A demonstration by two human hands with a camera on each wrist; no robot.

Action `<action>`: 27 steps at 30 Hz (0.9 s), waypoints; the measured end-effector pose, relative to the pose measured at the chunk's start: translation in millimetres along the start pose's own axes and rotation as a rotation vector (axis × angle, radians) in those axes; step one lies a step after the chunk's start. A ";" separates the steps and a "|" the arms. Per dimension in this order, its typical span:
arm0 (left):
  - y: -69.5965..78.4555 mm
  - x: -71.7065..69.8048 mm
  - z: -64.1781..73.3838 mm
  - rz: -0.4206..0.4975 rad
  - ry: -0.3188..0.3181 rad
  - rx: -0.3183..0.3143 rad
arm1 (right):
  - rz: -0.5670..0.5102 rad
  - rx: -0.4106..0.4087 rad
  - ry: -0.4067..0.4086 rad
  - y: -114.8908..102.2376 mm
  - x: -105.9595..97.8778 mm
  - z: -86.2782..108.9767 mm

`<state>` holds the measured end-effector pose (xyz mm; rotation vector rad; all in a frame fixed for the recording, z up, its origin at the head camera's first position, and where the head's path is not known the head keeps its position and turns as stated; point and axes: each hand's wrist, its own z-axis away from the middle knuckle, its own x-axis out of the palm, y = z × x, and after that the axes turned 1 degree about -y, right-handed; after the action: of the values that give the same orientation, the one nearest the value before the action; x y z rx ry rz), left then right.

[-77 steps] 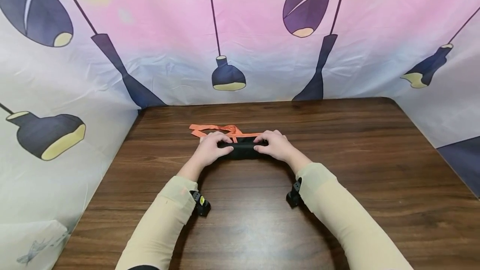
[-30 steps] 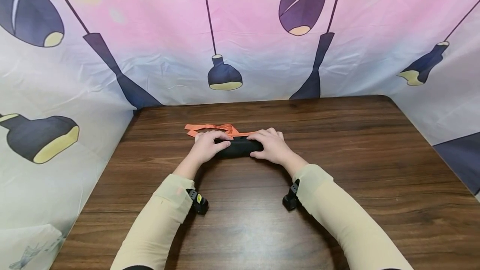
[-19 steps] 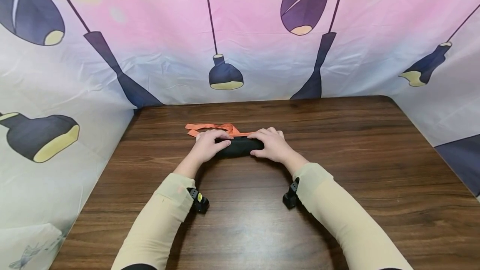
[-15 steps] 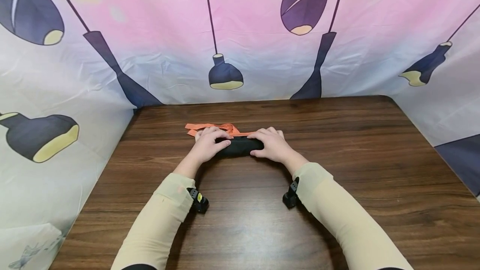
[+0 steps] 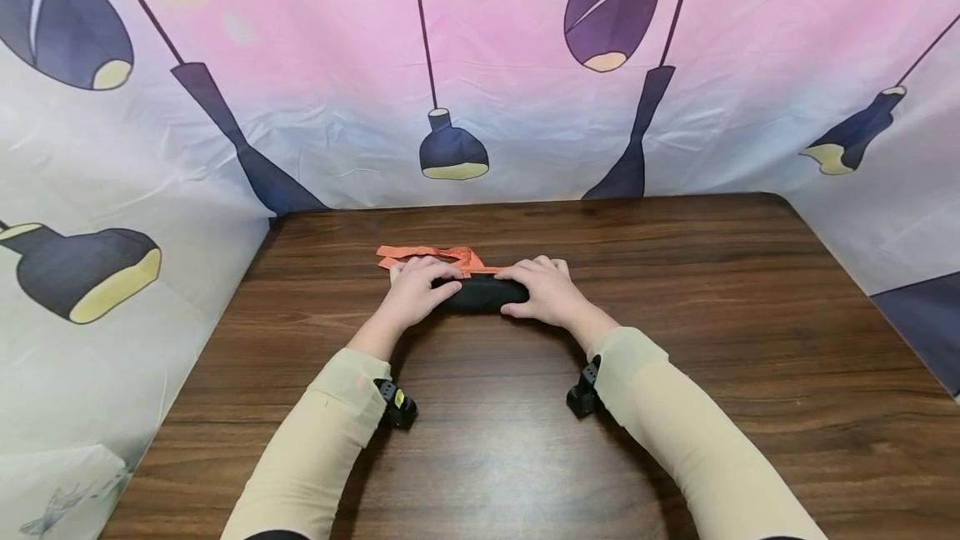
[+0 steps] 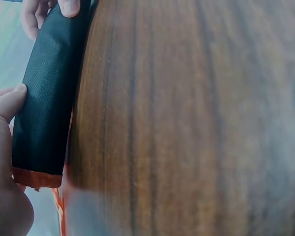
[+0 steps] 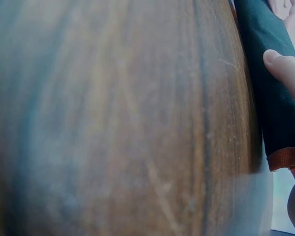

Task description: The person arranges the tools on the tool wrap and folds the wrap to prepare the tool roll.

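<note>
A black cloth roll (image 5: 482, 296) with orange trim lies across the table, toward its far side. My left hand (image 5: 411, 292) grips its left end, thumb on the near side and fingers over the top. At the other end my right hand (image 5: 549, 290) holds it the same way. Orange straps (image 5: 468, 258) stick out behind the roll, toward the left. Up close in the left wrist view, the cloth roll (image 6: 49, 98) ends in an orange band (image 6: 37, 178). The right wrist view shows my right thumb (image 7: 285, 71) pressing on the cloth. Most fingertips are hidden behind the roll.
The dark wood table (image 5: 495, 440) extends in front of and beside the roll. A fabric backdrop (image 5: 330, 73) printed with lamps hangs behind the table and at both sides. Small black cameras (image 5: 397, 407) sit on both wrists.
Since the earliest frame the cloth has been rolled further; the flat part and orange strip then visible between my hands are now mostly covered. Over the last half second my hands hardly move.
</note>
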<state>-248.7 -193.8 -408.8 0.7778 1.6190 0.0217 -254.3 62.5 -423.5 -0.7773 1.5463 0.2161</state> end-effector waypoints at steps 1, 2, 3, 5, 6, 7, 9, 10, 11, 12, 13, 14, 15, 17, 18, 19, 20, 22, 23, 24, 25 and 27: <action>0.2 -0.3 0.5 0.003 0.002 0.005 | 0.001 -0.004 0.003 0.2 -0.1 -0.1; 0.4 -0.5 0.8 0.009 0.001 0.009 | 0.004 -0.007 0.006 0.4 -0.2 -0.2; 0.7 -0.7 1.0 0.014 0.001 0.013 | 0.009 -0.009 0.008 0.7 -0.4 -0.3; 0.9 -1.3 1.2 0.020 -0.004 0.022 | 0.018 -0.015 0.013 1.0 -1.0 -0.7; 0.7 -1.5 1.4 0.019 -0.009 0.024 | 0.019 -0.018 0.014 0.9 -1.5 -0.7; 0.4 -1.6 1.8 0.019 -0.016 0.027 | 0.021 -0.020 0.015 0.9 -1.8 -0.8; -0.8 -1.5 2.9 0.015 -0.032 0.030 | 0.024 -0.021 0.014 0.4 -2.1 -0.8; -1.3 -1.7 3.8 0.011 -0.041 0.033 | 0.022 -0.022 0.013 0.2 -2.2 -0.8; -2.1 -1.8 4.6 0.005 -0.051 0.036 | 0.024 -0.023 0.013 0.2 -2.0 -0.8; -2.8 -1.8 5.3 -0.002 -0.061 0.039 | 0.025 -0.024 0.014 0.1 -2.0 -0.8; -3.3 -1.9 5.9 -0.007 -0.070 0.047 | 0.029 -0.023 0.015 0.0 -2.0 -0.8; -3.9 -1.8 6.2 -0.014 -0.079 0.053 | 0.030 -0.022 0.017 0.0 -1.9 -0.8; -4.5 -1.6 6.2 -0.026 -0.087 0.061 | 0.032 -0.020 0.017 0.0 -1.8 -0.7; -5.4 -1.3 5.9 -0.052 -0.100 0.079 | 0.033 -0.017 0.019 0.0 -1.8 -0.5; -5.6 -1.2 5.6 -0.066 -0.106 0.088 | 0.034 -0.016 0.018 0.0 -1.8 -0.4; -5.8 -1.2 5.3 -0.080 -0.113 0.096 | 0.034 -0.014 0.017 -0.1 -1.7 -0.2; -6.2 -0.9 5.1 -0.096 -0.120 0.101 | 0.033 -0.012 0.016 0.0 -1.6 -0.2; -6.3 -1.0 5.1 -0.121 -0.132 0.111 | 0.032 -0.007 0.012 -0.2 -1.5 -0.2; -6.2 -1.0 5.0 -0.132 -0.137 0.114 | 0.032 -0.004 0.009 -0.2 -1.3 -0.2; -5.8 -1.2 5.1 -0.137 -0.141 0.116 | 0.030 0.000 0.008 -0.3 -1.3 -0.2; -5.6 -1.2 5.1 -0.142 -0.144 0.115 | 0.026 0.003 0.007 -0.4 -1.3 -0.3; -4.9 -1.5 5.2 -0.142 -0.144 0.111 | 0.014 0.007 0.004 -0.6 -1.6 -0.4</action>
<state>-246.4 -200.4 -410.8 0.7299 1.5437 -0.2227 -254.4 62.3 -421.7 -0.7626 1.5559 0.2195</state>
